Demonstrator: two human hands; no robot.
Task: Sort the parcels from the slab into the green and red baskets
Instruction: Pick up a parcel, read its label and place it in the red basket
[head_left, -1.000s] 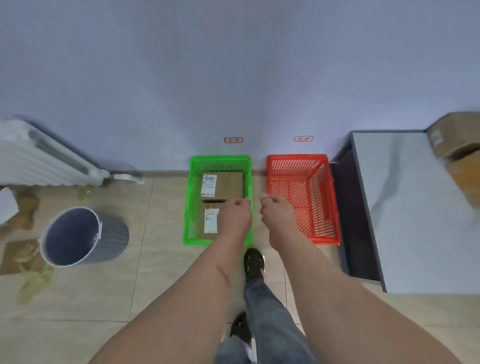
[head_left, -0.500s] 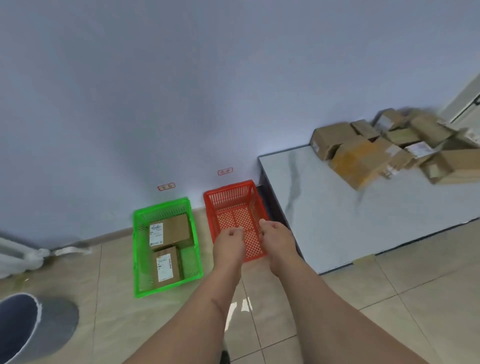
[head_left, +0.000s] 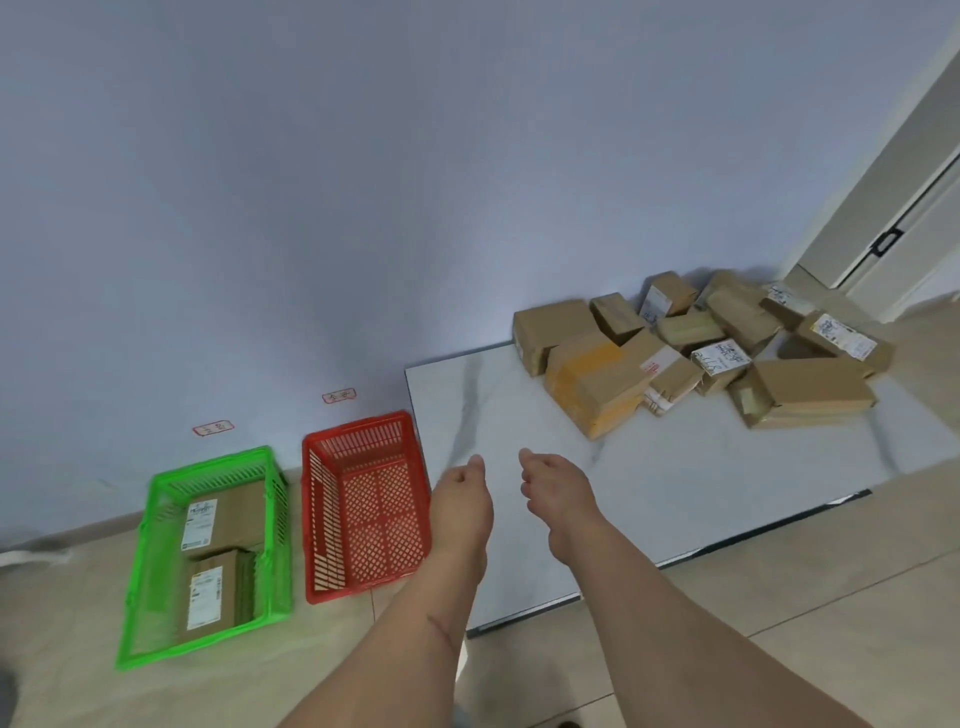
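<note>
Empty-handed, left hand (head_left: 462, 501) and right hand (head_left: 558, 491) hover loosely curled over the slab (head_left: 675, 467), parcels (head_left: 691, 353) piled beyond, two in the green basket (head_left: 156, 519).

Green basket (head_left: 156, 519), lower left: showing bright green lattice walls, holding brown parcels (head_left: 234, 525) bearing white labels. Red basket (head_left: 317, 519), centre: showing red perforated mesh. Slab (head_left: 675, 467), right of centre: showing white with grey veining. Parcel pile (head_left: 691, 348), upper right: showing brown cardboard, one wearing yellow tape.
</note>
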